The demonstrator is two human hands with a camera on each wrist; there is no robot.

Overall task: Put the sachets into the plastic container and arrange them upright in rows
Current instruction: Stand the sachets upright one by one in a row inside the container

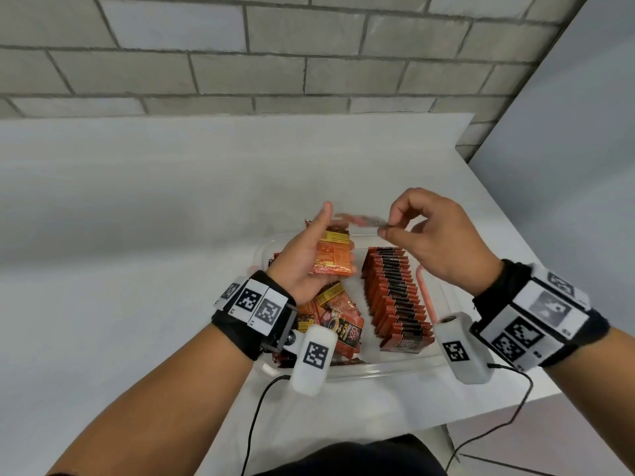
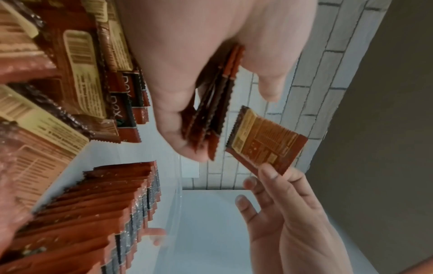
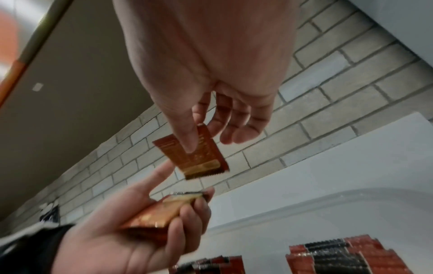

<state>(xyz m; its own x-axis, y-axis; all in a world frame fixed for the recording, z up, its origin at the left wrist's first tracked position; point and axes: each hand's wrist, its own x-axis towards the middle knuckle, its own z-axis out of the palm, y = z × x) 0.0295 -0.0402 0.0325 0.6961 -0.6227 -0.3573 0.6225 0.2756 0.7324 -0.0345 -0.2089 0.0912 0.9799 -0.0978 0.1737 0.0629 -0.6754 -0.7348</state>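
Note:
A clear plastic container (image 1: 385,367) sits on the white table. Inside it a long row of red-and-black sachets (image 1: 395,297) stands upright on the right, and loose sachets (image 1: 338,321) lie heaped on the left. Above the container my left hand (image 1: 309,259) lies palm up and holds a small stack of sachets (image 1: 333,257) (image 2: 211,115) (image 3: 159,215). My right hand (image 1: 422,231) pinches a single sachet (image 1: 360,221) (image 2: 267,140) (image 3: 194,153) by its edge between thumb and fingers, just above and to the right of the stack.
A pink strip (image 1: 426,297) lies along the container's right wall. The grey brick wall (image 1: 275,56) rises behind the table. The table's right edge (image 1: 515,242) is close to the container. Cables (image 1: 254,417) hang from both wrist cameras.

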